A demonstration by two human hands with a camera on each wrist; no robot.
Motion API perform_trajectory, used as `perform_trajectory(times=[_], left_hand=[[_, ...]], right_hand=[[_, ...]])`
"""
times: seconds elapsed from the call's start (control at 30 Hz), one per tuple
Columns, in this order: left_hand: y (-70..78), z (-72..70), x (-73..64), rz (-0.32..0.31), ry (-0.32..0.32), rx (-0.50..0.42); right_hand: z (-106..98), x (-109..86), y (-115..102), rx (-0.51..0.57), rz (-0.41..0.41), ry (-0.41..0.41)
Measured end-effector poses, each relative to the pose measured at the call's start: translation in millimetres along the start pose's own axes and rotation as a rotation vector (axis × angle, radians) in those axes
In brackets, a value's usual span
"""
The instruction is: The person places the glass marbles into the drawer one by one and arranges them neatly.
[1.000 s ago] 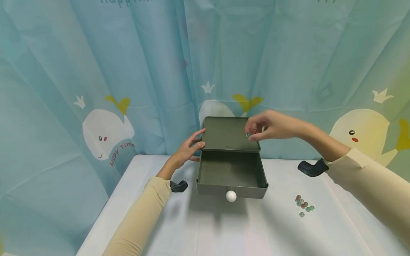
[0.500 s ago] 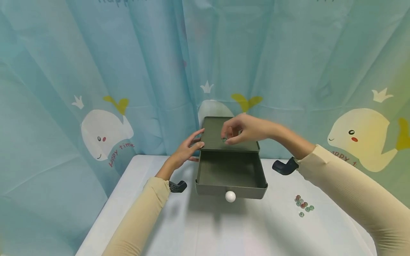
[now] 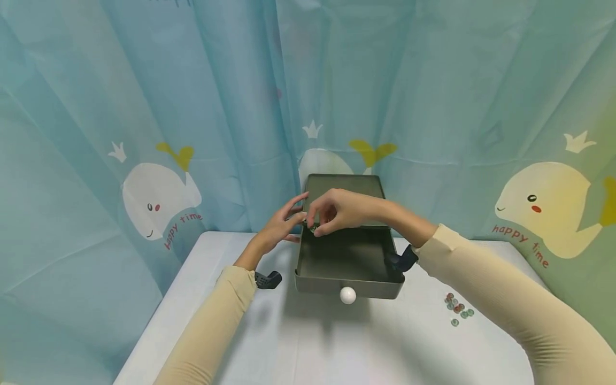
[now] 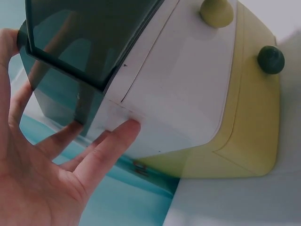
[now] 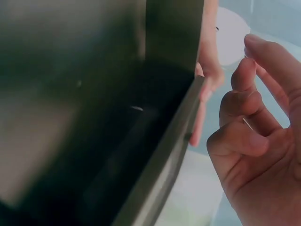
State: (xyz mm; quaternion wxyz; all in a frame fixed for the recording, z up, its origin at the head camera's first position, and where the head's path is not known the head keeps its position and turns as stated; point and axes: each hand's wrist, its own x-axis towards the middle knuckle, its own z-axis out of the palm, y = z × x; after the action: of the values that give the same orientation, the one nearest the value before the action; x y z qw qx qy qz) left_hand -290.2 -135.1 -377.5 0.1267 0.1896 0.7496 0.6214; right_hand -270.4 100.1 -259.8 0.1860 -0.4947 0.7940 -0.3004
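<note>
The right hand [image 3: 343, 209] grasps a small green marble [image 3: 314, 228] between bent fingers and thumb, over the back of the drawer [image 3: 317, 285], at the corner nearest the left hand [image 3: 278, 225]. The left hand grasps nothing: its fingers are spread and fairly straight, resting against the side of the box [image 3: 344, 183]. The drawer stands out from the box's top tier, its raised walls all round and a white knob [image 3: 348, 295] jutting from its front. The right hand and forearm cross in front of the box's top and hide part of the drawer's rear edge, while a black wrist camera [image 3: 401, 260] blocks some of its right wall. Another wrist camera [image 3: 268, 280] hangs below the left wrist, apart from the drawer. The left wrist view shows the tiers beneath: a white drawer [image 4: 183, 80] with a yellow knob [image 4: 216, 12], then a yellow drawer [image 4: 256, 117] with a dark green knob [image 4: 271, 60]. Loose marbles [image 3: 456, 309], green and reddish, lie on the white table [image 3: 346, 358] to the right of the drawer, one slightly apart from the cluster. Behind everything hangs a blue-green curtain [image 3: 433, 80] printed with whales.
</note>
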Motion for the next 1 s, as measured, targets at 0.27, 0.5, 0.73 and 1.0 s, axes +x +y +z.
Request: perform_trajectory(times=[0.27, 0.5, 0.73, 1.0], left_hand=[[-0.5, 1.0, -0.3, 0.023, -0.015, -0.010], [0.0, 1.9, -1.5, 0.023, -0.010, -0.009], [-0.6, 1.7, -1.8, 0.023, -0.001, -0.009], [-1.0, 2.1, -2.7, 0.020, -0.004, -0.001]], right_hand=[[14, 3.0, 1, 0.012, -0.002, -0.045], [19, 2.9, 1, -0.020, -0.008, -0.042], [20, 2.4, 3, -0.029, -0.006, -0.035], [22, 1.8, 5, -0.011, -0.010, -0.033]])
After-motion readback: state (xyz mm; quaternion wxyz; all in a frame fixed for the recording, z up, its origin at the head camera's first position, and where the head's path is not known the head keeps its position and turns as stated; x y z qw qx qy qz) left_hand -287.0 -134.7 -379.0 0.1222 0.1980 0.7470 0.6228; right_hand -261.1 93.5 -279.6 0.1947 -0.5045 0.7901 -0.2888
